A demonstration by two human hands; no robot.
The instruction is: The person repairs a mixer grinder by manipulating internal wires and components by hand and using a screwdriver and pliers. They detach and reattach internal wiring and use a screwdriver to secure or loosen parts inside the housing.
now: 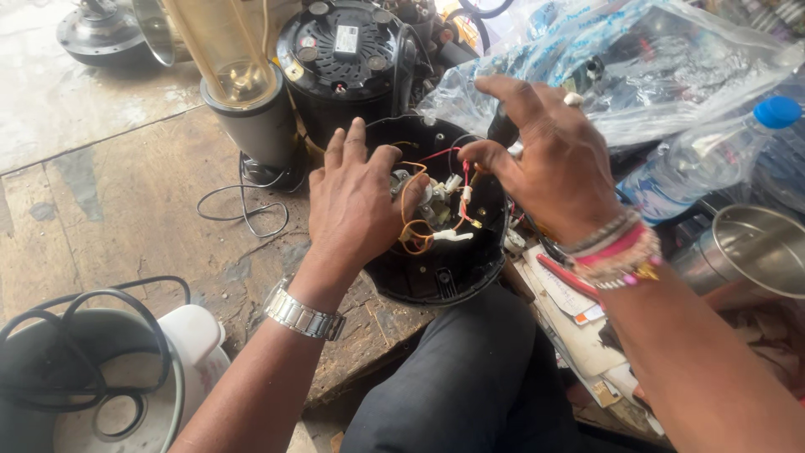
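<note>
At the centre of the frame I see the opened black appliance base [436, 268] lying on the wooden table [142, 210], its orange and red wires [412, 210] exposed. My left hand [356, 201] rests open on its rim (fingers spread), while my right hand [549, 159] grips a dark tool handle [503, 130] above it.

Open appliance base [436, 277]: black plastic, semi-gloss, with plastic-sheathed red and orange wires [411, 214]. Workbench [126, 218]: bare wood, rough, stained, matt. Bag [671, 59] at far right corner: clear crinkled plastic, glossy. Pot [755, 247] at right edge: brushed metal. Watch [303, 316] on left wrist: polished metal band.
</note>
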